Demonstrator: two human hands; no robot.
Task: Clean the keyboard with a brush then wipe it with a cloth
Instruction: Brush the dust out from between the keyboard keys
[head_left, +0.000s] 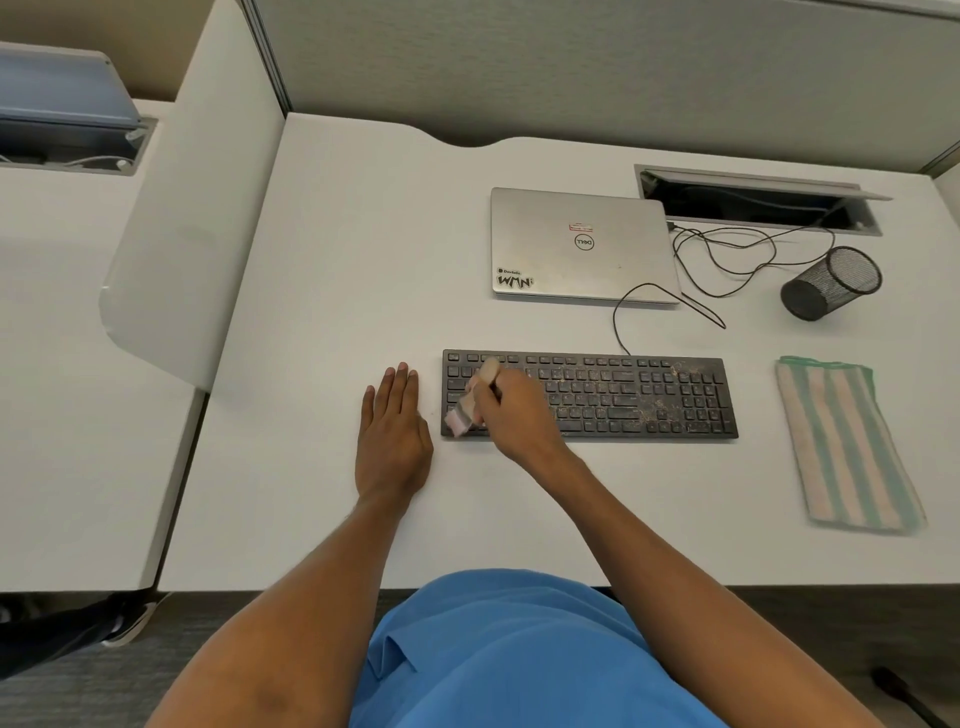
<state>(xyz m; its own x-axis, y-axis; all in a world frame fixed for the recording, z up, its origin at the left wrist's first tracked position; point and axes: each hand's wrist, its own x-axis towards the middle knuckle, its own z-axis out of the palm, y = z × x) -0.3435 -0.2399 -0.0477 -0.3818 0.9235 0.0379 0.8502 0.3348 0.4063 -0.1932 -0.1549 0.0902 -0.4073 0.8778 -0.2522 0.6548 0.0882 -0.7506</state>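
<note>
1. White desk (337, 260) fills a grey-partitioned cubicle; a person in a blue shirt (509, 654) leans over it.
2. A closed silver laptop (582, 244) lies beyond the keyboard, a cable (727, 260) looping beside it.
3. The black keyboard (649, 397), speckled with crumbs, sits mid-desk.
4. A striped cloth (841, 447) lies well right of it, untouched.
5. A mesh cup (831, 283) lies tipped on its side.
6. The left hand (392, 431) rests flat, fingers extended, just left of the keyboard.
7. The right hand (511, 410) grips a brush (470, 402), bristles on the keyboard's left end.
</note>
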